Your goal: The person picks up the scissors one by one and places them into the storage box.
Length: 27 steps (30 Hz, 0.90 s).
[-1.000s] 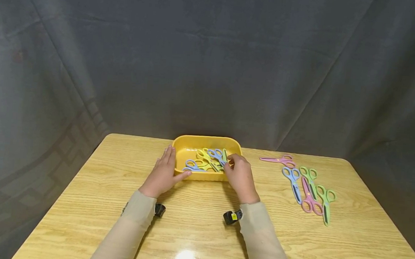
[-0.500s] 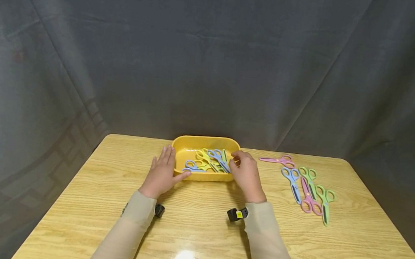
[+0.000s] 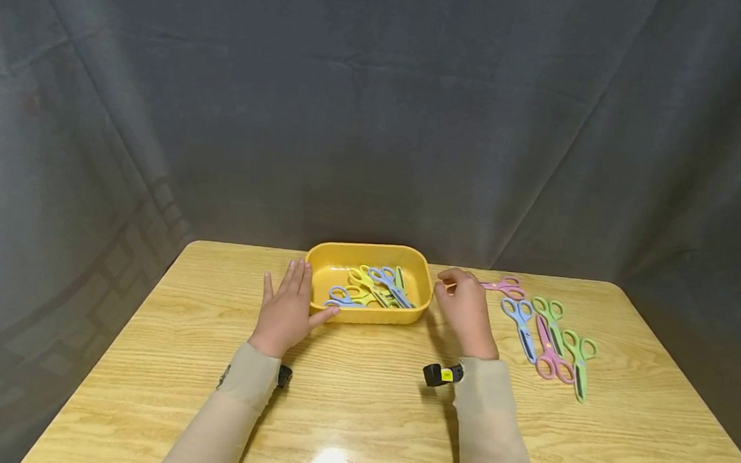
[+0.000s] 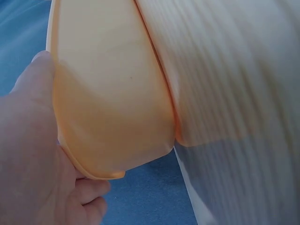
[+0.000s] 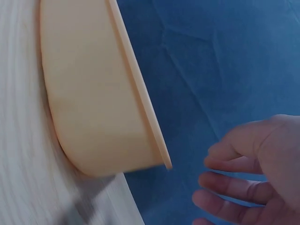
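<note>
A yellow tray (image 3: 374,317) stands near the table's far edge with several scissors lying in it. Blue scissors (image 3: 398,291) lie on top of yellow scissors (image 3: 364,275) in its right half; another blue pair (image 3: 341,295) is by the front wall. My left hand (image 3: 282,314) rests at the tray's left end, fingers straight along the rim and thumb on the front rim. Just off the right end is my right hand (image 3: 468,311), fingers loosely bent with nothing between them; the right wrist view shows a gap between its fingertips and the tray (image 5: 93,89).
Beyond my right hand lie more scissors: a pink pair (image 3: 510,287), its blades partly hidden by the hand, a blue pair (image 3: 527,339), a second pink pair (image 3: 550,354) and green scissors (image 3: 582,379). A dark cloth (image 3: 363,152) hangs behind the wooden table (image 3: 346,402).
My right hand has let go of the blue scissors in the tray, then moved out over the rim to the right. The left hand has stayed at the tray, its little finger spread wider.
</note>
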### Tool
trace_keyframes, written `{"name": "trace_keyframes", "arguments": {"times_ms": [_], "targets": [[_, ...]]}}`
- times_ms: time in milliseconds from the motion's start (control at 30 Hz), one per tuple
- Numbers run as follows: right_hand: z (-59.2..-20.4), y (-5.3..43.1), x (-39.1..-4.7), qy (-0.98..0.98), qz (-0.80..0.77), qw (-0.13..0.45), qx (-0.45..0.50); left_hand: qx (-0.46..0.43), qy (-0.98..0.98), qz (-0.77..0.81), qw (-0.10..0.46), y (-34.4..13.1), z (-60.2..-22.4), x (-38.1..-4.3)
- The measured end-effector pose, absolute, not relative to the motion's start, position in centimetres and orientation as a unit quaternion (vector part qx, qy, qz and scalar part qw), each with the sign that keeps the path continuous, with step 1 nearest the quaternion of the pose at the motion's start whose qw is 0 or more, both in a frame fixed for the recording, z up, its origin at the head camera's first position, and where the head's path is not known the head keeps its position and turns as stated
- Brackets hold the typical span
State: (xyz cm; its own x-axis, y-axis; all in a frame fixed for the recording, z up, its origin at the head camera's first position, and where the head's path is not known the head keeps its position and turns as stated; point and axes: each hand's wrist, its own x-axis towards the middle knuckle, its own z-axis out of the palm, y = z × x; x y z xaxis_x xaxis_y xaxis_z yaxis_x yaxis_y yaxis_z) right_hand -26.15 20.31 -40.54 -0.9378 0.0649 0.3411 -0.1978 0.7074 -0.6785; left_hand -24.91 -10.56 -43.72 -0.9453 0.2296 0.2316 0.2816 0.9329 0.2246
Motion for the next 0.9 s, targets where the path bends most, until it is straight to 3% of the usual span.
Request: {"name": "trace_keyframes", "arguments": {"times_ms": [900], "targets": [[-41.4,27.1,-25.0,-0.909,0.376,0.144,-0.11,-0.126,-0.978,-0.13,0.1,-10.8,-44.2,-25.1]]}}
